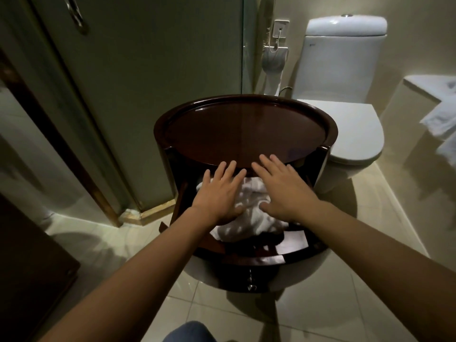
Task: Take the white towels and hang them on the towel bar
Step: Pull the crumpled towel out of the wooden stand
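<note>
A crumpled white towel (249,215) lies in the pulled-out drawer (291,245) of a round dark wooden cabinet (237,129). My left hand (219,193) hovers over the towel's left side with fingers spread, the thumb low near the cloth. My right hand (283,191) is flat above the towel's right side, fingers apart and pointing toward the cabinet top. Neither hand has closed on the towel. More white towels (441,122) hang at the right edge, blurred. No towel bar can be made out.
A white toilet (343,99) stands directly behind the cabinet on the right. A toilet-paper holder (274,60) is on the wall beside it. A glass shower door (138,82) with a metal handle fills the left. Pale floor tiles (320,304) lie around the cabinet.
</note>
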{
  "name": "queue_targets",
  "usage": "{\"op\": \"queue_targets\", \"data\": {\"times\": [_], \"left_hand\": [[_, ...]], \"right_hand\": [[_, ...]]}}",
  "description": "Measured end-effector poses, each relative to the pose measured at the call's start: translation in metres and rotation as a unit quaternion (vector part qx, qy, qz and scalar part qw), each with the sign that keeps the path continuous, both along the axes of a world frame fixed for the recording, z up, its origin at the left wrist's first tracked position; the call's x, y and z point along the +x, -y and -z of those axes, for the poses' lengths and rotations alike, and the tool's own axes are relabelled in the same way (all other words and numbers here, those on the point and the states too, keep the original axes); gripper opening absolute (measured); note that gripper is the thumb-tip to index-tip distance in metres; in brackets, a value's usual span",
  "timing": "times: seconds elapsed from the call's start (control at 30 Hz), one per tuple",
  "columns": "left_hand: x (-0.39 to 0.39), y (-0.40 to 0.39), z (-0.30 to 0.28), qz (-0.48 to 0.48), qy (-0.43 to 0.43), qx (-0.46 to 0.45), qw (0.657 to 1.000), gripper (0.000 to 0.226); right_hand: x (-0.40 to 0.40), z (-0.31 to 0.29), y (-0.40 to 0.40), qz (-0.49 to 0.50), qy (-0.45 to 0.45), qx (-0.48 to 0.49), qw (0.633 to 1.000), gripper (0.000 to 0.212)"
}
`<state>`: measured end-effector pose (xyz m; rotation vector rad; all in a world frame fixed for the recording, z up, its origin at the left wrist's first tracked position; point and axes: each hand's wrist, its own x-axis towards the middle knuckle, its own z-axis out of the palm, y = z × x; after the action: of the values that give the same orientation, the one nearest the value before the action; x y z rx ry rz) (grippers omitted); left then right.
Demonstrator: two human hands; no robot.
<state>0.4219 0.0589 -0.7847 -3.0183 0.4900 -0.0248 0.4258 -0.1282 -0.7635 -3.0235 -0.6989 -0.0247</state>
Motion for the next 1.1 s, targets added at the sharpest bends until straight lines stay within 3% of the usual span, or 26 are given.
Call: {"op": "queue_targets", "data": {"times": [0.2,0.37,0.63,0.93,1.1], "left_hand": [[0.002,-0.003,-0.003,0.007,-0.014,-0.010,1.000,0.093],[-0.017,-0.005,0.019,0.049,-0.013,-0.012,0.999,0.082],[-0.040,-0.007,0.032,0.051,0.001,-0.050,0.997,0.082],[-0.080,-0.005,0.034,0.065,-0.035,-0.053,0.996,0.091],[-0.061,-0.003,0.027,0.047,-0.035,-0.054,0.997,0.109]], "right_hand": [[0.019,0.001,-0.008,0.047,-0.053,-0.011,0.997,0.093],[-0.008,0.015,-0.009,0.020,0.032,0.032,0.999,0.073],[-0.054,0.037,-0.008,0.014,0.016,0.052,0.998,0.066],[-0.085,0.047,-0.009,-0.006,0.009,0.012,1.000,0.084],[-0.065,0.033,-0.008,0.006,-0.018,-0.026,0.999,0.107]]}}
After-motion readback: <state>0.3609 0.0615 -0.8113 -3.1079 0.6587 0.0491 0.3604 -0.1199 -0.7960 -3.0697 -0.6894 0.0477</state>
